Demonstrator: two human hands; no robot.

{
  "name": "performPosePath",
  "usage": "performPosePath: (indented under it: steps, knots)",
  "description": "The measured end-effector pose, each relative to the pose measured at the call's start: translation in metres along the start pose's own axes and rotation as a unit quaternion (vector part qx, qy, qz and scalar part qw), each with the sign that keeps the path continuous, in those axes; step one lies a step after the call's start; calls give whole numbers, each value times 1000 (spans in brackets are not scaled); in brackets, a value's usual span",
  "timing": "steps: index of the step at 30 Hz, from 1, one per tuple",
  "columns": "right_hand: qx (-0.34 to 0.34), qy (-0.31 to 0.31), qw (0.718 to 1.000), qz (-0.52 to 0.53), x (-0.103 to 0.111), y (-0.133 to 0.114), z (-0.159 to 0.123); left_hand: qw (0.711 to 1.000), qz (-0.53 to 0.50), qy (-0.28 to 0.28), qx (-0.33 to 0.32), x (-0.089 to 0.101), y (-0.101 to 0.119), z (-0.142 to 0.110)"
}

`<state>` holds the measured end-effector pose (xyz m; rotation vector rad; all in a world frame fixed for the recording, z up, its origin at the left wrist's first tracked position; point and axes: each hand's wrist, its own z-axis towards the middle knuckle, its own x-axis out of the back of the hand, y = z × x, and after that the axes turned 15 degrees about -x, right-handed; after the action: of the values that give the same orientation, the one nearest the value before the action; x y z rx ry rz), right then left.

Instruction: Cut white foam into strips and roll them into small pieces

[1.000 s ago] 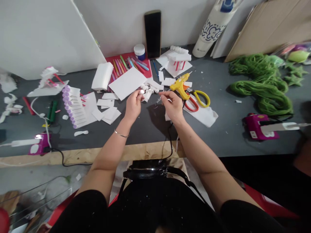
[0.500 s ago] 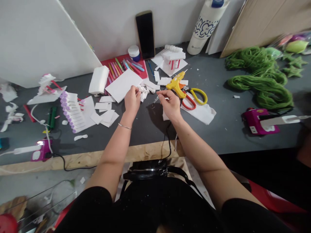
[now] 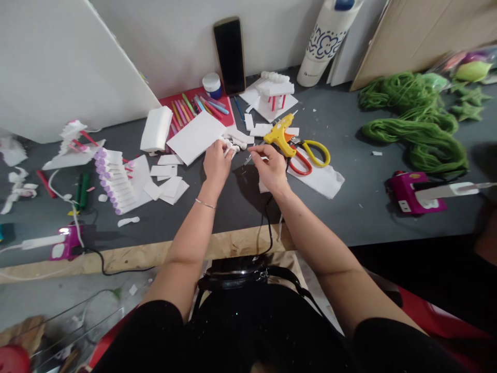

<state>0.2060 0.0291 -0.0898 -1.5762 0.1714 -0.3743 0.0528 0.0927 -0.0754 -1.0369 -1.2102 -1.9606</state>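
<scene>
Your left hand (image 3: pixel 216 168) is above the dark grey bench (image 3: pixel 240 220), and its grip is pressed together on small white foam pieces (image 3: pixel 232 147), which sit at the fingertips, just beside a flat white foam sheet (image 3: pixel 196 137). Your right hand (image 3: pixel 272 168) is near to the left one, and its grip pinches a thin pointed piece (image 3: pixel 247 160); it is too small for me to tell the material. Just beside this hand lie a yellow hot glue gun (image 3: pixel 278 135) and scissors with red and yellow handles (image 3: pixel 309 158). Farther left is a row of white foam strips with purple ends (image 3: pixel 114 181), and far right is a heap of green yarn (image 3: pixel 411 124).
</scene>
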Motion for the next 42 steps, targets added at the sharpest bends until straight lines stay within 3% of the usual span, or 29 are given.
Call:
performPosePath:
  steps: [7, 13, 24, 29, 33, 35, 39, 42]
  knots:
    - [8, 3, 1000, 0, -1, 1, 0, 997, -72, -34, -4, 23, -8, -21]
    - [7, -1, 1000, -11, -1, 3, 1, 993, -107, 37, 29, 32, -25, -16]
    - [1, 2, 1000, -19, 0, 3, 0, 996, -14, -83, -17, 22, -17, -24]
    - [2, 7, 1000, -18, 0, 1, 0, 994, -101, -28, 6, 23, -21, -23]
    - [-3, 9, 1000, -13, 0, 0, -1, 965, -254, 25, 53, 19, -29, -21]
    - [-7, 9, 1000, -23, 0, 0, -1, 957, -280, 37, 71, 17, -31, -18]
    - [-3, 5, 1000, -29, 0, 1, -2, 985, -157, 64, 24, 15, -28, -8]
    - [4, 7, 1000, -14, 0, 2, -2, 998, -40, 45, -36, 10, -23, 0]
